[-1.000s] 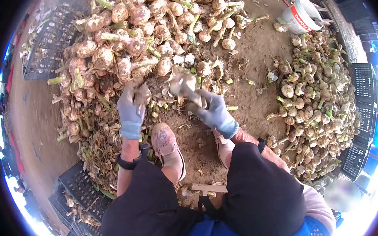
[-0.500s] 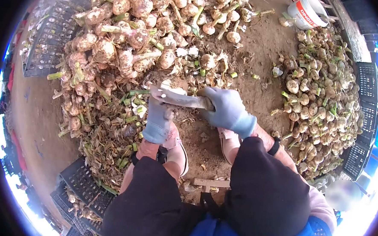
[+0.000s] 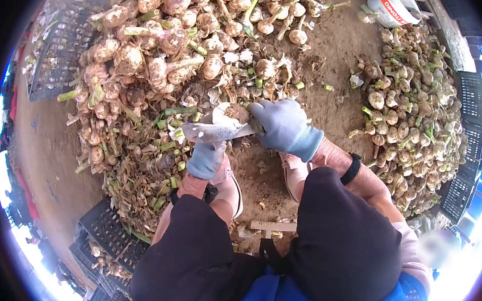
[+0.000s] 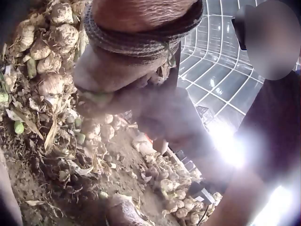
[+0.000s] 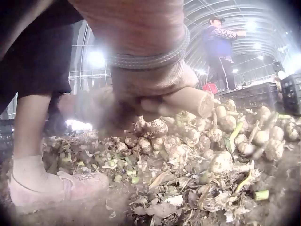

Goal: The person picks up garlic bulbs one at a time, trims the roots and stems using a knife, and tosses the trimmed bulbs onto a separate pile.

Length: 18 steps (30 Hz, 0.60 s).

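In the head view my gloved right hand (image 3: pixel 282 126) grips a knife with a broad, dull grey blade (image 3: pixel 212 132). The round butt of its handle (image 5: pixel 203 104) sticks out of the fist in the right wrist view. My gloved left hand (image 3: pixel 206 159) is just below the blade, which covers part of its fingers. Those fingers hold a garlic bulb (image 3: pixel 236 113), which shows beyond the blade with pale peeled skin on its left side. Both hands are close together above the shoes, and the left wrist view is blurred around the fingers.
A heap of dirty garlic bulbs with stems (image 3: pixel 170 43) rises ahead and left, with dry peelings and cut stems (image 3: pixel 147 173) below it. Smaller trimmed bulbs (image 3: pixel 411 121) are piled at right near a white bucket (image 3: pixel 393 10). Black crates (image 3: pixel 111 236) stand at lower left; another person (image 5: pixel 220 52) stands beyond.
The left hand has come right and down from the heap, and the right hand has brought the knife across it. Since half a second ago the blade has tilted and the bulb shows more.
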Each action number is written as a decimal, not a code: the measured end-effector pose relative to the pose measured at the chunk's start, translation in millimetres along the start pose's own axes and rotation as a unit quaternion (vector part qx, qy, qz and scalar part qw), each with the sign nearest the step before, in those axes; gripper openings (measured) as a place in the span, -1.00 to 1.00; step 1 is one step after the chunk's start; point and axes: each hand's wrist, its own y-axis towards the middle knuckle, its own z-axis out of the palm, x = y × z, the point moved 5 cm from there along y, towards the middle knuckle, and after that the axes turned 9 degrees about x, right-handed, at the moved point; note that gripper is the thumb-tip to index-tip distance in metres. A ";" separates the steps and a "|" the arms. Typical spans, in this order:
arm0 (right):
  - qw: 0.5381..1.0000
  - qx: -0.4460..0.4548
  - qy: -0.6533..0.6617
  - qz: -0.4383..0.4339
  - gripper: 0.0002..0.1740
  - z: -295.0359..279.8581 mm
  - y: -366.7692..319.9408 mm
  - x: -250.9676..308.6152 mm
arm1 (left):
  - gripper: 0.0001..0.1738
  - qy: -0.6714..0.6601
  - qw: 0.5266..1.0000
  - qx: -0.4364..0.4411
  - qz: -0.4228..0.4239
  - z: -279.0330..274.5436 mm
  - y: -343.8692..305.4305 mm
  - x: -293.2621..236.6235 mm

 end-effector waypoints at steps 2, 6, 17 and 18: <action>1.000 0.003 -0.005 0.004 -0.73 -6.9 0.2 5.3 | -0.58 0.005 1.000 0.010 0.009 0.4 -2.4 -1.9; 0.999 0.009 -0.024 0.021 -0.74 -20.8 -0.3 13.5 | -0.59 0.022 0.999 0.033 0.030 -3.8 -5.8 -4.5; 1.000 0.005 -0.011 -0.026 -0.56 14.7 12.3 -9.4 | -0.53 0.018 0.999 0.043 -0.021 -3.2 -19.9 10.7; 0.998 -0.032 0.015 -0.047 -0.65 12.6 11.9 -13.0 | -0.57 -0.085 0.996 0.009 -0.023 -2.6 -18.5 16.2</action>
